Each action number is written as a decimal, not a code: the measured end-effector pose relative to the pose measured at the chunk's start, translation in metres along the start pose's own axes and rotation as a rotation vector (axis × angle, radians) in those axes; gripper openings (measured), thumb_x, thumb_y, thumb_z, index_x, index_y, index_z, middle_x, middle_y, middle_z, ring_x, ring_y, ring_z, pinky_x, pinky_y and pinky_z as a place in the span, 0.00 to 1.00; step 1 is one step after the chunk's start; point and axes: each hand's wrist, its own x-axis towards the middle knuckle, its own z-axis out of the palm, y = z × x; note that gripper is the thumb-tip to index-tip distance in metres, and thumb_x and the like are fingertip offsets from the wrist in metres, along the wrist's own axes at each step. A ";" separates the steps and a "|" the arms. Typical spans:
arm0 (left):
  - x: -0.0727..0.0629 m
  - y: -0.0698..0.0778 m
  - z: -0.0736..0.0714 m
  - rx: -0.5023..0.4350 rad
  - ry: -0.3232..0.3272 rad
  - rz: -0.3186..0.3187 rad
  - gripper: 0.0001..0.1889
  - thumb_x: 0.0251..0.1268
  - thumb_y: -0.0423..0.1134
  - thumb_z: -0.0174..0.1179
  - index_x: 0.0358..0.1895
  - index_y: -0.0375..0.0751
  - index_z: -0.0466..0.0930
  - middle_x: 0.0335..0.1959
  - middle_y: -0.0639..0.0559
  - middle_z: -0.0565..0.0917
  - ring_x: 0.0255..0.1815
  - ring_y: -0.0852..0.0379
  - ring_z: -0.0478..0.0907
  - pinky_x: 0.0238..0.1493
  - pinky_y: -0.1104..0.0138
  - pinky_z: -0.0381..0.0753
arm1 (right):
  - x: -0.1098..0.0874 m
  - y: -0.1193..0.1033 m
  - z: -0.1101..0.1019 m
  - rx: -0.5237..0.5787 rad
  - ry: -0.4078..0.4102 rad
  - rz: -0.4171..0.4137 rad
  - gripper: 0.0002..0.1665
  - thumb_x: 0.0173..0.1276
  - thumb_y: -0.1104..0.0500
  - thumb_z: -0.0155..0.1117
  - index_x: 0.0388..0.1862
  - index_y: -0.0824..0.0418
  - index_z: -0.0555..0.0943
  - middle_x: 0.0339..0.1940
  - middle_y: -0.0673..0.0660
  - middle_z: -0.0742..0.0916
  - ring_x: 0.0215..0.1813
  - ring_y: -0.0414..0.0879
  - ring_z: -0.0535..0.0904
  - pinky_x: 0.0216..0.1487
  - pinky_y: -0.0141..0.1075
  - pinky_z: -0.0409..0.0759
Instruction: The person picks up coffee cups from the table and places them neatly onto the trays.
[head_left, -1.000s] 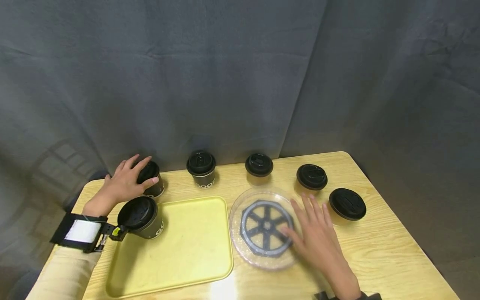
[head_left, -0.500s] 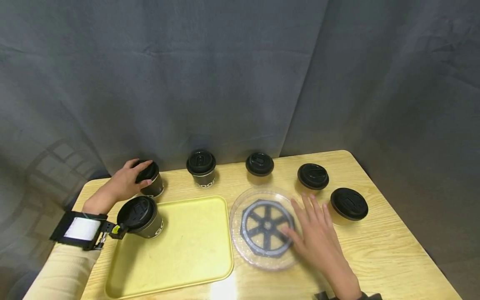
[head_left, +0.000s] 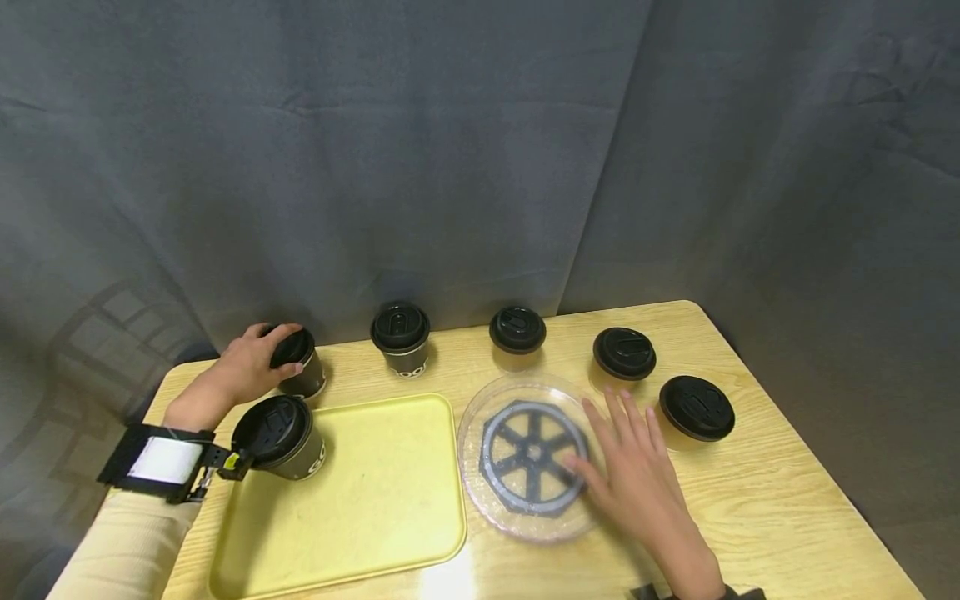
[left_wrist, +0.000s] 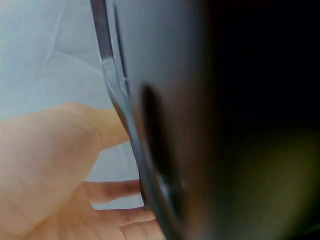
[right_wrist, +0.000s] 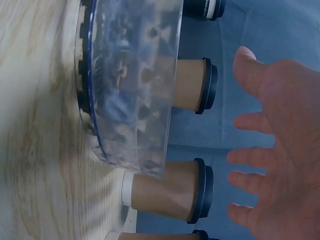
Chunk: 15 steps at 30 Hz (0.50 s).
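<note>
My left hand grips a lidded black paper coffee cup at the table's back left, thumb and fingers round its black lid. Just in front, a second black cup stands on the back left corner of the yellow tray, below my left wrist. In the left wrist view a blurred dark lid covers much of my left hand. My right hand hovers with spread, relaxed fingers by the right side of a clear round plastic container. The right wrist view shows this hand holding nothing.
Another black cup stands behind the tray. Brown cups with black lids, a back one, a middle one and a right one, curve round the clear container. A grey curtain hangs behind the wooden table.
My left hand has come down from above the far-left cup, and its spread fingers have closed round the lid. The right hand has stayed in place.
</note>
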 end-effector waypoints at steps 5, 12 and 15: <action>-0.002 0.001 -0.002 -0.001 0.027 -0.020 0.32 0.68 0.43 0.59 0.70 0.35 0.59 0.63 0.14 0.59 0.59 0.12 0.60 0.55 0.29 0.65 | 0.000 -0.001 0.000 0.005 0.002 -0.001 0.45 0.62 0.41 0.67 0.73 0.57 0.65 0.76 0.68 0.63 0.78 0.65 0.54 0.81 0.48 0.31; -0.019 0.013 -0.018 0.006 0.174 0.016 0.32 0.66 0.41 0.60 0.70 0.35 0.59 0.64 0.14 0.57 0.59 0.11 0.58 0.53 0.26 0.62 | -0.001 -0.001 -0.002 -0.003 -0.012 0.002 0.45 0.63 0.39 0.65 0.74 0.57 0.64 0.77 0.68 0.62 0.78 0.65 0.53 0.81 0.48 0.30; -0.031 0.031 -0.026 0.031 0.285 0.081 0.32 0.65 0.39 0.62 0.69 0.37 0.61 0.64 0.15 0.59 0.58 0.11 0.59 0.53 0.26 0.62 | -0.001 -0.001 -0.004 -0.004 -0.008 0.004 0.45 0.63 0.40 0.65 0.74 0.57 0.64 0.76 0.68 0.62 0.78 0.64 0.52 0.81 0.48 0.30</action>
